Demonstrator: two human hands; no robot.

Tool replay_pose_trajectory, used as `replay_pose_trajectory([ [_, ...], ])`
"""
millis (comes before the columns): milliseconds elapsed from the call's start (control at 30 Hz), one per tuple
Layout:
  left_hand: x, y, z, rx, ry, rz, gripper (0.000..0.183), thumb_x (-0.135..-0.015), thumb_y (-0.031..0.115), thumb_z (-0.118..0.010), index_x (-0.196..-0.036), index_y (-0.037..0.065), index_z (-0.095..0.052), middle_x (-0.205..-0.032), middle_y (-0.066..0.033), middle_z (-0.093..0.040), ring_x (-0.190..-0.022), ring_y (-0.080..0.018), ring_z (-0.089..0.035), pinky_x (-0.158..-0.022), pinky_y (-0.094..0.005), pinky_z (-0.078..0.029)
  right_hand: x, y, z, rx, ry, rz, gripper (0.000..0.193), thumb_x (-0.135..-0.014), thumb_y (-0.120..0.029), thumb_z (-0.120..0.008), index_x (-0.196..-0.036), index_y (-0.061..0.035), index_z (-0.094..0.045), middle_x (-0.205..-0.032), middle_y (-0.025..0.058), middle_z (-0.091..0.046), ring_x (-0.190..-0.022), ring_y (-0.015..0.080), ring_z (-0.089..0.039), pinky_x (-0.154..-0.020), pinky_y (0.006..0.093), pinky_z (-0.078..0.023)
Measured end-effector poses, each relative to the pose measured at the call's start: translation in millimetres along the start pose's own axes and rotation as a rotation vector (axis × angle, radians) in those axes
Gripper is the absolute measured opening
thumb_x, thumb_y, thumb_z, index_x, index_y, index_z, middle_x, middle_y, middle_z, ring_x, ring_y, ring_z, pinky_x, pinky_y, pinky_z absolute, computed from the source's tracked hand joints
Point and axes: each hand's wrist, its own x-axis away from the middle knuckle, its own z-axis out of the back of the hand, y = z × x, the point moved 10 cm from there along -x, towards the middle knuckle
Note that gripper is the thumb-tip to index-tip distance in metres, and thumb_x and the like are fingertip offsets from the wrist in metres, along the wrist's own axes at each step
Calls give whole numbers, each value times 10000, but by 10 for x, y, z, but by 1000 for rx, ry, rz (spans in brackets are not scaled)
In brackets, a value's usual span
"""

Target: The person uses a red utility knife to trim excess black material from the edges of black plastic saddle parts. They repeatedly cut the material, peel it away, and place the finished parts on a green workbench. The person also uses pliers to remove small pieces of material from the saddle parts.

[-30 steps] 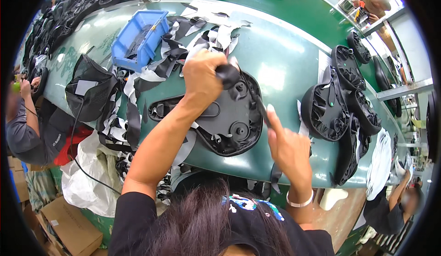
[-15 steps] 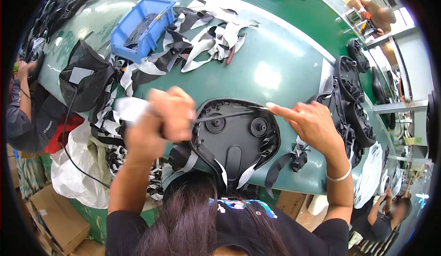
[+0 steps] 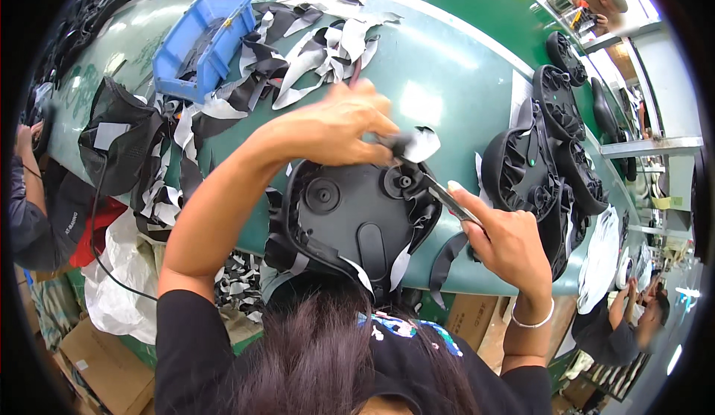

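A: Please, where is the black seat shell (image 3: 342, 229)?
B: It lies on the green worktop (image 3: 456, 91), at the edge beside the person's body. Its hollow side is up, and two round bosses can be seen inside.
A: And the left hand (image 3: 346, 126)?
B: It is over the far rim of the shell. The hand is somewhat blurred, but its grip appears pinched together on a black-and-white flap (image 3: 423, 145), near the right corner of this rim.
A: What does the right hand (image 3: 510, 245) hold?
B: Its grip is clamped on a thin metal knife (image 3: 456, 205). The blade points to the right part of the rim; whether it touches there, I cannot tell.
A: Which things are around?
B: On the left, a blue bin (image 3: 177, 87) stands beside black and white scraps (image 3: 316, 61). On the right, several similar shells (image 3: 521, 165) are grouped together.
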Motion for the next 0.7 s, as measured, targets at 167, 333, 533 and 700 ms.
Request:
replay_pose_trajectory([
  [167, -105, -188, 8, 1359, 243, 133, 291, -945, 285, -532, -751, 69, -511, -664, 13, -463, -618, -113, -500, -674, -309, -476, 177, -58, -244, 51, 107, 44, 551, -823, -137, -601, -1351, -152, -445, -590, 105, -566, -481, 310, -553, -438, 422, -391],
  [333, 340, -512, 677, 1539, 1104, 141, 339, -931, 185, -513, -636, 119, -359, -573, 29, -314, -500, -92, -280, -490, -249, -279, 633, -16, -642, -589, 60, -368, 553, -882, -115, -573, -1397, -115, -375, -640, 111, -612, -491, 259, -590, -472, 380, -443],
  [533, 1903, 231, 1283, 605, 2138, -286, 293, -899, 211, -510, -657, 55, -458, -651, -24, -469, -581, -125, -412, -592, -275, -380, 1085, -183, -1116, -1119, 66, -480, 575, -914, -83, -528, -1434, -117, -287, -702, 68, -617, -522, 110, -565, -498, 271, -470],
  [700, 1149, -99, 723, -711, 1026, 527, 302, -868, 307, -634, -878, 6, -613, -736, -115, -599, -696, -231, -553, -733, -299, -442, 466, -6, -710, -1112, 567, -256, 757, -836, -60, -648, -1444, -63, -197, -1077, 138, -604, -673, 93, -540, -601, 233, -458],
])
